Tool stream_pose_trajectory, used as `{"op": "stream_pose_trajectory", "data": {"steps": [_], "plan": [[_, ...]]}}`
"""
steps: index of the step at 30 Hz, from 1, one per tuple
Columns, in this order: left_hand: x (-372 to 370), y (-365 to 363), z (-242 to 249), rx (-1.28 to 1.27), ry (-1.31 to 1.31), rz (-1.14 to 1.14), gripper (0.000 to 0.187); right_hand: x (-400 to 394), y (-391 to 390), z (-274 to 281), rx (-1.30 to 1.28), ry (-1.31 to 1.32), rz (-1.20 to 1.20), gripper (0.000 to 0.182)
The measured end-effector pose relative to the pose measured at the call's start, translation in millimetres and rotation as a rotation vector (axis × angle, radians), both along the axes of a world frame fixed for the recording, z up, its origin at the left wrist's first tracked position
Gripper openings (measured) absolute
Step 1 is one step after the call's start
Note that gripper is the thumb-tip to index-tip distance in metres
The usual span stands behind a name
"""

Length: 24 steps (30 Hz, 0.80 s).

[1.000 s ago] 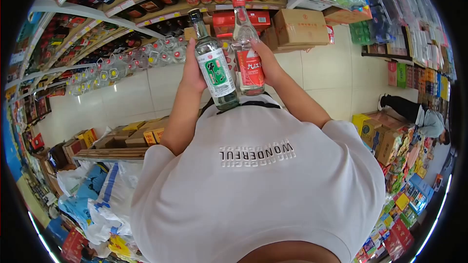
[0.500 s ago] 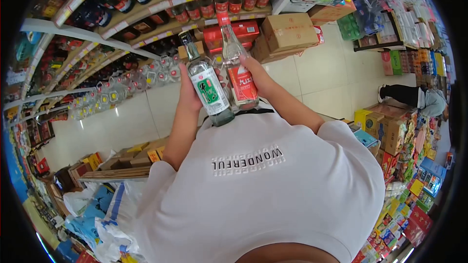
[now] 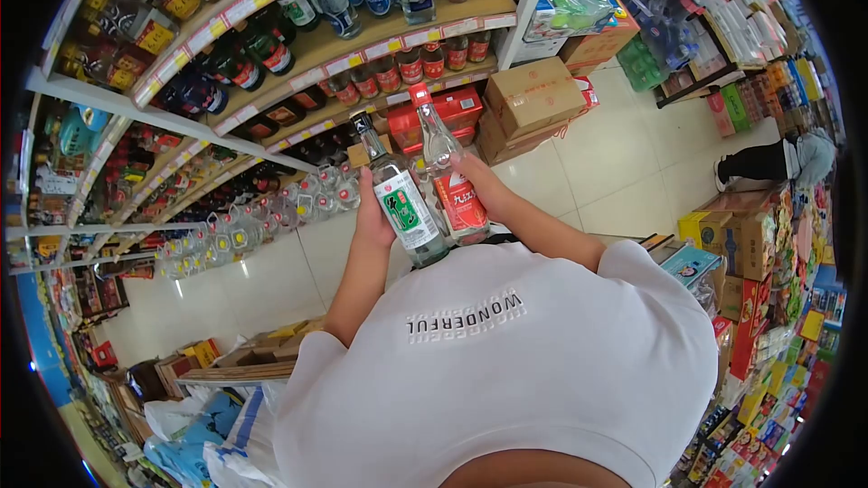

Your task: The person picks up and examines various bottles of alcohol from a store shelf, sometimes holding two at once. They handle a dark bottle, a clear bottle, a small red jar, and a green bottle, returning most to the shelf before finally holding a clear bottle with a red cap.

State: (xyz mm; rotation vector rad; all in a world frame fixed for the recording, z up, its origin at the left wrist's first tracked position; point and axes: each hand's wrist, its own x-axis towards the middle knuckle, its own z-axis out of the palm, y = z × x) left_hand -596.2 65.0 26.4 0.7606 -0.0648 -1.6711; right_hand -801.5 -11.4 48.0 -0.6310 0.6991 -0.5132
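In front of my chest I hold two glass bottles side by side, both tilted with their necks pointing away from me. My left hand [image 3: 372, 214] is closed around the clear bottle with a white and green label [image 3: 407, 217] and a dark cap. My right hand [image 3: 479, 183] grips the clear bottle with a red label [image 3: 463, 208] and a red cap. The lower parts of the two bottles are close together. Some fingers of both hands are hidden behind the glass.
Ahead stand shelves [image 3: 380, 40] of bottles with price strips. Cardboard boxes [image 3: 535, 95] and a red carton [image 3: 452, 116] sit at their foot. Large clear jugs [image 3: 271, 210] line the floor at left. Another person [image 3: 764, 163] stands at right near stacked goods.
The view has tilted up, so more of the upper shelves shows. Both bottles and hands sit slightly lower and further right in the picture, with the same grips.
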Motion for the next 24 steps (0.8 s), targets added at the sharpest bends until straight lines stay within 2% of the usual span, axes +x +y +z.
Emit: {"op": "stream_pose_trajectory", "data": {"steps": [4, 7, 8, 11, 16, 24], "plan": [[0, -2, -3, -0.105, 0.001, -0.077, 0.067, -4, 2, -2, -0.06, -0.044, -0.047, 0.045], [-10, 4, 1, -0.061, -0.178, 0.002, 0.063, -8, 2, 2, -0.062, -0.046, -0.059, 0.045], [-7, 5, -5, -0.145, -0.138, -0.03, 0.059, -10, 3, 4, -0.071, -0.042, -0.062, 0.045], [-9, 4, -5, -0.183, -0.262, -0.071, 0.055, -14, 2, 5, -0.081, -0.044, -0.078, 0.046], [-8, -2, -4, -0.154, -0.247, -0.173, 0.046, -22, -1, -2, -0.069, -0.025, -0.078, 0.048], [1, -18, -9, -0.102, -0.304, -0.068, 0.047, -42, -7, -6, -0.087, -0.027, -0.117, 0.043]]}}
